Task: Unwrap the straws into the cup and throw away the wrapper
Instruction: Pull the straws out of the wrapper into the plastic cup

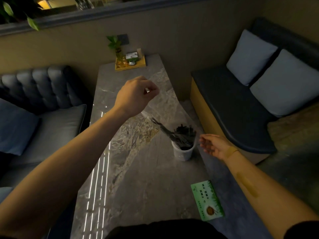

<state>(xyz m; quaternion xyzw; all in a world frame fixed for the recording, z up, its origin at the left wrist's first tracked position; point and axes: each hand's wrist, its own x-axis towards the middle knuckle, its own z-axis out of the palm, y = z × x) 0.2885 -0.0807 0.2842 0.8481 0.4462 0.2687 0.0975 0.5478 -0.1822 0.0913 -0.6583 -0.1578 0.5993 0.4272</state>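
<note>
At the far left sits a dark tufted sofa (43,87) with a blue cushion (15,128) on it; beside it runs the grey marble table (138,178), with streaks of reflected light along its left edge. My left hand (136,94) is raised above the middle of the table, fingers pinched shut on the top of a clear plastic wrapper (165,100); the wrapper hangs down and to the right from that pinch, crinkled and see-through, its lower end reaching the cup (183,152). At the far end of the table a yellow tray (131,65) holds a small green plant (114,45) and a little box. The dark straws (181,137) stand bunched in the white cup near the table's right edge, some leaning left, still partly inside the wrapper's lower end. A green card (208,200) lies flat on the near right of the table. My right hand (215,146) hovers just right of the cup, palm up, fingers loosely spread and holding nothing; whether a fingertip touches the wrapper I cannot tell. Beyond it stands a bench (233,109) with two pale pillows (269,73).
</note>
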